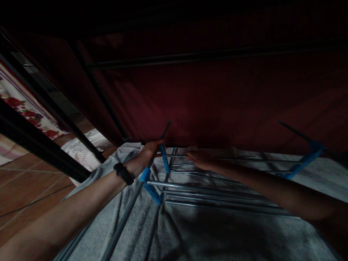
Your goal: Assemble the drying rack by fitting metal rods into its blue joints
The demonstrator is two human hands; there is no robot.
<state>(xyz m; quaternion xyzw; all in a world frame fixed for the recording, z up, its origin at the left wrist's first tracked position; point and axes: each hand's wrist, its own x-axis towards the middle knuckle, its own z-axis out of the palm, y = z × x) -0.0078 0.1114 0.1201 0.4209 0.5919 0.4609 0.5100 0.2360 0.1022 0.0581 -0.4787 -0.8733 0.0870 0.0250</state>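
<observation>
- Grey metal rack (pixel 206 192) lay on the grey cloth (pixel 190 232), below the maroon fabric wall (pixel 217 98).
- Your left hand (pixel 145 154) had fingers clamped on the rack's upright rod (pixel 160 145).
- Your right hand (pixel 199 158) rested across its rails; fingers' state unclear.
- Best kept the rod steady near the blue joint (pixel 164 157).

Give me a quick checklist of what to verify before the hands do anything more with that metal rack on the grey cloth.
1. Left hand has hold of the upright pole: ok, fingers wrap it near the blue connector.
2. Right hand on the horizontal rods: ok, it rests on the far rods; whether it grips cannot be told.
3. Connector seated on the pole: cannot tell, too dark.
4. Far blue bracket joined to the rods: ok, it looks attached.
5. Grey cloth lying flat under the rack: ok, only small folds.
6. Dark red fabric wall not touching the hands: ok.
</observation>
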